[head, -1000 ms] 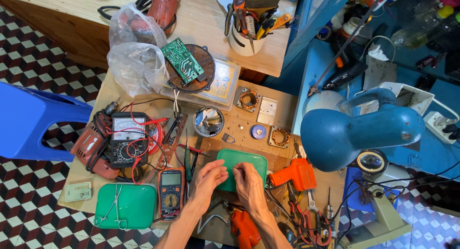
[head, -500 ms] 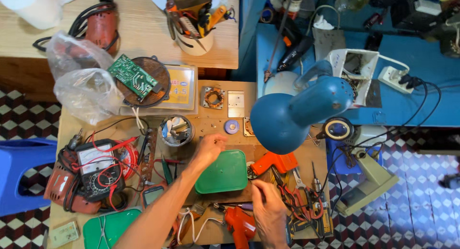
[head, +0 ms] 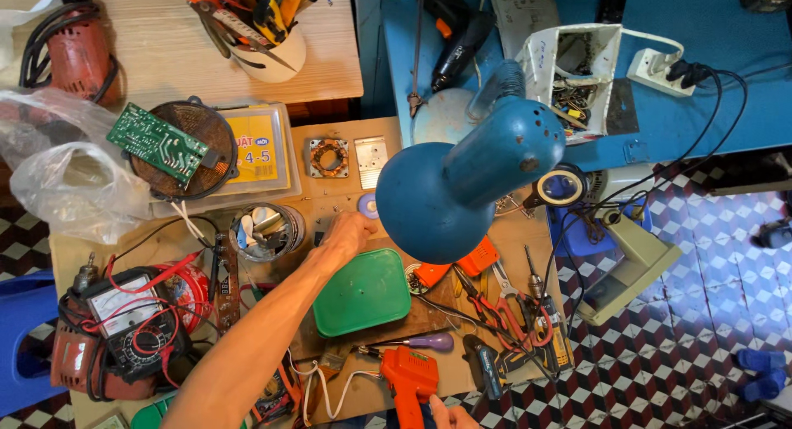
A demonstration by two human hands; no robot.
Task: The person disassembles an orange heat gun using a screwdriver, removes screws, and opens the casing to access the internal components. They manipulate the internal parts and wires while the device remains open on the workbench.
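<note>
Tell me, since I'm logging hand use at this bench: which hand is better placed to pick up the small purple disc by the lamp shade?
Left. The left hand is stretched out with its fingertips right by the purple disc. The right hand is low at the bench's near edge, by the orange tool.

a blue lamp shade [head: 441, 200] hangs over the tan wooden surface [head: 338, 396]. near the surface's middle lies a green lid [head: 363, 293]; at its front edge, an orange soldering gun [head: 410, 379] and a purple-handled screwdriver [head: 429, 342]. a green circuit board [head: 158, 144] sits on a dark copper coil [head: 206, 161]. the floor [head: 685, 313] shows dark red, black and white checks.
</note>
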